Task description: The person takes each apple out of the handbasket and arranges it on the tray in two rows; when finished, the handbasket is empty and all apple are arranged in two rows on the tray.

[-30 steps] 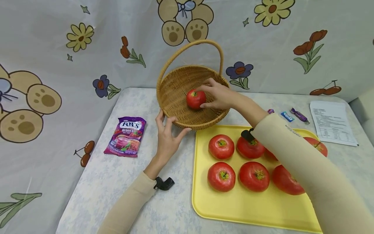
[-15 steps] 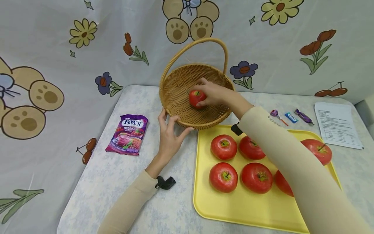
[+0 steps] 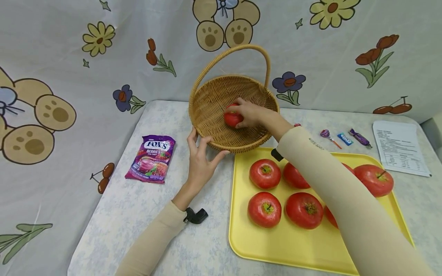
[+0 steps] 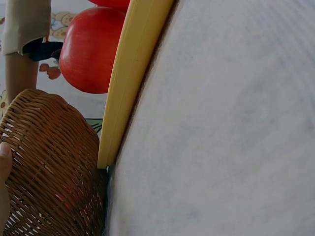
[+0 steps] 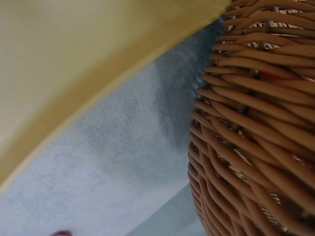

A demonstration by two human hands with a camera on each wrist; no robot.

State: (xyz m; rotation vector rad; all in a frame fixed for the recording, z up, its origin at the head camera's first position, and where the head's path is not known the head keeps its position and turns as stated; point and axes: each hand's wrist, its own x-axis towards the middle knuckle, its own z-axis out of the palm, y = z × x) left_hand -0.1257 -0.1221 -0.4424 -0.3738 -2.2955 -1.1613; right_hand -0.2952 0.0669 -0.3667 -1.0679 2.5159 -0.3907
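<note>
A round wicker basket (image 3: 210, 99) with a tall handle stands at the back of the table, a red apple (image 3: 230, 119) inside it. My right hand (image 3: 249, 114) reaches over the basket's right rim, fingers and thumb curled round that apple and covering its top. At the front left rim, my left hand (image 3: 201, 161) holds the basket with spread fingers and thumb. In the left wrist view, a thumb (image 4: 5, 157) lies against the wicker side (image 4: 54, 142). The right wrist view shows the basket's outer weave (image 5: 261, 123), but not the hand.
A yellow tray (image 3: 276, 245) with several red apples (image 3: 264, 209) lies in front right, partly under my right sleeve. A purple candy bag (image 3: 150, 158) is at left. A lollipop (image 3: 325, 133), wrapped candies (image 3: 359, 138) and a printed paper (image 3: 400, 147) lie at right.
My right hand's fingers have come lower and closer round the apple in the basket, covering its stem. The left hand stays at the rim. The head view has shifted slightly.
</note>
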